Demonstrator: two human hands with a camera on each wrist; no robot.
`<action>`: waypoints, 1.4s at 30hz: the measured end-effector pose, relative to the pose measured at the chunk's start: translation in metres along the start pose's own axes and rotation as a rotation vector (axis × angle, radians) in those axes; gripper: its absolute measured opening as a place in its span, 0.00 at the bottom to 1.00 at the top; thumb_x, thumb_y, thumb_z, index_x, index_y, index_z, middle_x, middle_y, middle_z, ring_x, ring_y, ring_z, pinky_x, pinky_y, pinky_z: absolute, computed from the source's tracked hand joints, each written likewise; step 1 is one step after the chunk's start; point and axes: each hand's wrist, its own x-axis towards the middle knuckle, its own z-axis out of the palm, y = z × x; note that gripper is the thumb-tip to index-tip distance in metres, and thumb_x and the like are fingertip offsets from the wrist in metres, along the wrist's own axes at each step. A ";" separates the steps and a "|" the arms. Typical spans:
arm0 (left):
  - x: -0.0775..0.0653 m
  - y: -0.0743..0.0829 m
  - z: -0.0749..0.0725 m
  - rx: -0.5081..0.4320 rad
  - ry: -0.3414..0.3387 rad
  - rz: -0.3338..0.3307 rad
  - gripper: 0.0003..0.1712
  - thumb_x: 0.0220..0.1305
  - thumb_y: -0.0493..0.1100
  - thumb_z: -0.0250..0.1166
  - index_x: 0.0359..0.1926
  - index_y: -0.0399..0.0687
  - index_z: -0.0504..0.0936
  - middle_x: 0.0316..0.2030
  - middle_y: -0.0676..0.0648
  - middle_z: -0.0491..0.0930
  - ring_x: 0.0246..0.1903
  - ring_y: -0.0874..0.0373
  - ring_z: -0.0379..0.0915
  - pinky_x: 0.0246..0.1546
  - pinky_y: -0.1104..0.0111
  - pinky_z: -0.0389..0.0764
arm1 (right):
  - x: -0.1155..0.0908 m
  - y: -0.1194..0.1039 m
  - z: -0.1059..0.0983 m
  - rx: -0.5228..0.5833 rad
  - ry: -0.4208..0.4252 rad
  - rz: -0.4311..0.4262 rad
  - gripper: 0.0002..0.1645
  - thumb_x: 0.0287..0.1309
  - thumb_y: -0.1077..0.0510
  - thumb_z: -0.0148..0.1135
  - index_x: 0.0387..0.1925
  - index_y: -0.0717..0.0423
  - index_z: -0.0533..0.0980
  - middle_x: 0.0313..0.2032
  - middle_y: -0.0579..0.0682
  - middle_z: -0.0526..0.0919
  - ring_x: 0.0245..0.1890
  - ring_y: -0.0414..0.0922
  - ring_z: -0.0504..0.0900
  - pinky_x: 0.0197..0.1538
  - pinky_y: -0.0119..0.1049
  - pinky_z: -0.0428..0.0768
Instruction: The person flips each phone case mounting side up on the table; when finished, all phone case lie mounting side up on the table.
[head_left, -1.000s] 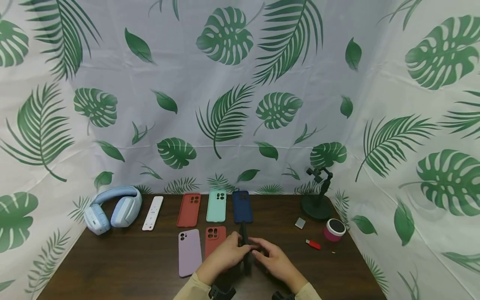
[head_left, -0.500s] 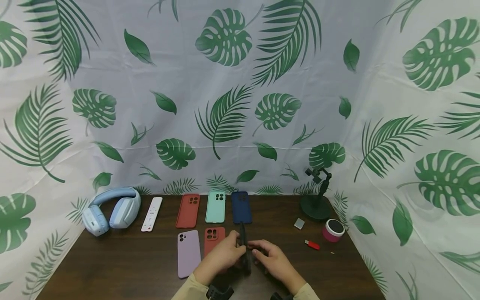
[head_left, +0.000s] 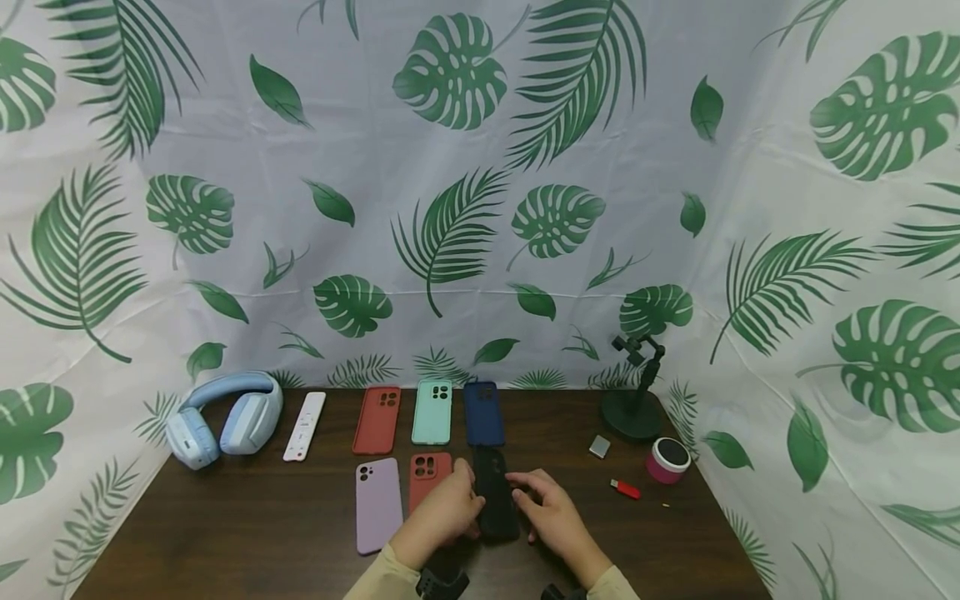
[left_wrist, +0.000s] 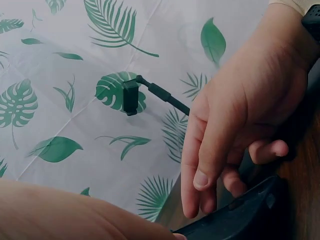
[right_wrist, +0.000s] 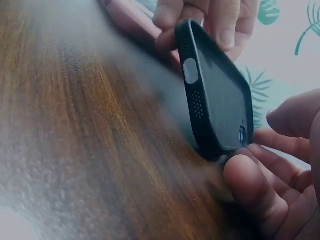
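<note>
A black phone case (head_left: 495,500) is held tilted at the front middle of the table, its broad face showing in the head view. My left hand (head_left: 444,504) pinches its left edge; in the right wrist view its fingers are at the far rim. My right hand (head_left: 551,510) is at the opposite edge, with loosely bent fingertips right at the rim. The right wrist view shows the hollow inside of the black case (right_wrist: 220,95) and the holes along its short end. A red phone case (head_left: 431,477) lies partly hidden behind my left hand.
Left of the hands lies a lilac phone case (head_left: 378,506). Behind are red (head_left: 377,421), mint (head_left: 432,412) and navy (head_left: 483,414) cases. Headphones (head_left: 225,421) and a white remote (head_left: 305,427) are left; a red USB stick (head_left: 626,489), pink jar (head_left: 668,460) and black stand (head_left: 633,412) are right.
The black phone case has turned from edge-on to showing its broad face in the head view. Both hands stay at its sides, having shifted only slightly.
</note>
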 end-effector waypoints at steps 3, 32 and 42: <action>0.000 0.000 0.000 0.066 0.027 0.008 0.15 0.69 0.38 0.64 0.47 0.35 0.67 0.25 0.45 0.77 0.19 0.54 0.76 0.18 0.63 0.72 | 0.000 -0.001 0.001 0.008 0.017 0.009 0.19 0.70 0.53 0.62 0.60 0.48 0.79 0.51 0.54 0.77 0.18 0.40 0.73 0.15 0.40 0.78; -0.001 0.004 0.016 0.390 -0.098 -0.038 0.39 0.70 0.60 0.61 0.60 0.25 0.76 0.56 0.30 0.74 0.53 0.40 0.79 0.53 0.46 0.79 | 0.001 -0.004 -0.002 0.005 0.060 0.072 0.19 0.71 0.50 0.61 0.59 0.47 0.81 0.47 0.53 0.72 0.10 0.38 0.67 0.12 0.37 0.73; -0.001 0.004 0.004 0.365 -0.143 -0.047 0.44 0.68 0.64 0.61 0.66 0.29 0.72 0.60 0.30 0.74 0.56 0.41 0.77 0.55 0.44 0.78 | 0.004 -0.006 0.001 -0.031 0.113 0.060 0.16 0.70 0.53 0.62 0.56 0.46 0.83 0.45 0.50 0.74 0.25 0.40 0.73 0.18 0.33 0.74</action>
